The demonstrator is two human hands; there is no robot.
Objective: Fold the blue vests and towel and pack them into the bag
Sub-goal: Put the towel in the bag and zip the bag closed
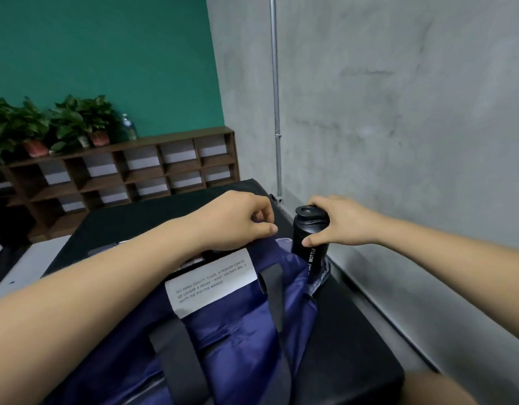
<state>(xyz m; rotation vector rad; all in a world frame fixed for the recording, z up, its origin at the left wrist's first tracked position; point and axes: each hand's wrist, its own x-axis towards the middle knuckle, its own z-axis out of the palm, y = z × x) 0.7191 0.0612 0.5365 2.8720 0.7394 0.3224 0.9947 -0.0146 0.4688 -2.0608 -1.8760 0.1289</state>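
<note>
Concrete wall (398, 112) hems bottle (307, 232) in right hand (346, 222), beside bag (238, 331).

Left hand (238, 219): bare. Left forearm (106, 276) behind it: uncovered to the frame edge. Right hand (344, 220): bare. Right forearm (442, 244) behind it: likewise uncovered. Below the right forearm: rounded bare body part (433, 388), unidentified

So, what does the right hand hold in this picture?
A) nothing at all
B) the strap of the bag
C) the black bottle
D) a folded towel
C: the right hand is curled round the upper part of the black bottle, which stands upright at the end of the blue bag.
</note>
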